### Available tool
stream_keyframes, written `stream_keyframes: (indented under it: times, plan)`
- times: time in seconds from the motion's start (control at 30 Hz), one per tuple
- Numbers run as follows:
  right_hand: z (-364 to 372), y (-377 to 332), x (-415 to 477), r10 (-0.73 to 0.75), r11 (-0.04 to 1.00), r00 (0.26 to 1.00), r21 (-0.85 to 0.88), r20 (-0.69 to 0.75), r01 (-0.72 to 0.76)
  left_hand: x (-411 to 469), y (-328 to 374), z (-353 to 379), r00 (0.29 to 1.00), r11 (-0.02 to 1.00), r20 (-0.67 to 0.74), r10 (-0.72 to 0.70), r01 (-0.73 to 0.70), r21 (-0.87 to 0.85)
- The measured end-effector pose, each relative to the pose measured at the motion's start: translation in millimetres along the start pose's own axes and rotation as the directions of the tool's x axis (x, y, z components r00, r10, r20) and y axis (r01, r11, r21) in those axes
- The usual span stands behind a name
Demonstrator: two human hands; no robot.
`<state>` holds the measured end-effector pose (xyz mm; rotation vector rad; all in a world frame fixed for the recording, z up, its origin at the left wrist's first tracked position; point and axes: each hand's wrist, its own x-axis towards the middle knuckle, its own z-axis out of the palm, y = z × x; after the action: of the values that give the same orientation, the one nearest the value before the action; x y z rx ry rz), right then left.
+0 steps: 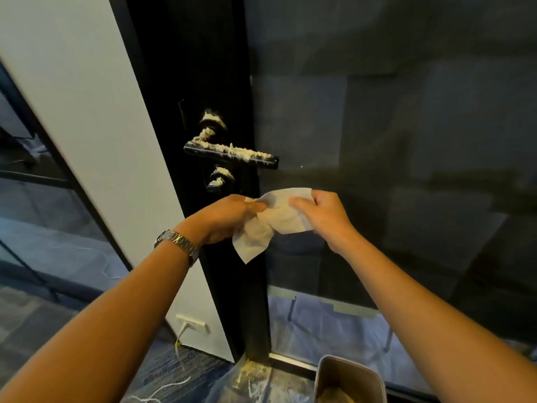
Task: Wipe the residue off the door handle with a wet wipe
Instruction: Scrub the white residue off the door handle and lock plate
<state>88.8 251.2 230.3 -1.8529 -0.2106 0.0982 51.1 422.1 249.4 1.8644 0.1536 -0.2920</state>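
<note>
Both my hands are up in front of the door, and between them is the wet wipe (pixel 280 218). My left hand (pixel 228 218) has its fingers curled in, pinching the wipe's left edge. My right hand (pixel 324 213) nips the right edge between thumb and fingers. So both are clamped on the same sheet. The wipe is partly spread and crumpled in the middle, with one corner hanging loose below my left hand. There's a metal watch (pixel 177 242) on my left wrist.

Just above the hands and apart from the wipe is the door handle (pixel 200 150), a black lever lying level on the black door frame (pixel 174 68). Pale, crumbly residue (pixel 247 154) runs along the top of the lever. There's more of it smeared on the plate above and on the small fitting below. The wipe is not touching any of it.

To the right of the frame is a dark glass panel (pixel 406 126), to the left a white wall (pixel 72 82). It has a socket (pixel 191 325) low down with a white cable (pixel 178 353) trailing to the floor. At the foot of the frame there are pale crumbs (pixel 255 369) on the floor, and just beside them, bottom right, a grey bin (pixel 325 373) with something pale inside.
</note>
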Motion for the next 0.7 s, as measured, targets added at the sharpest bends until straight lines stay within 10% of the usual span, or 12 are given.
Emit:
stream_keyframes:
  times: [0.4,0.57,0.7]
  plan:
    - [-4.2,-107.2,21.8,0.006,0.957,0.958,-0.281,0.286,0.078,-49.0,59.3,-77.4,0.938,0.971,-0.331,-0.107,0.169,0.167]
    - [-3.4,-147.9,26.0,-0.343,0.882,0.929,-0.292,0.137,0.369,-66.0,82.2,-93.3,0.899,0.944,-0.429,-0.090,0.214,0.250]
    - [1.3,-175.5,27.9,-0.733,0.590,0.674,-0.407,0.091,0.697,-66.1,106.4,-104.4,0.809,0.867,-0.582,0.075,0.236,0.439]
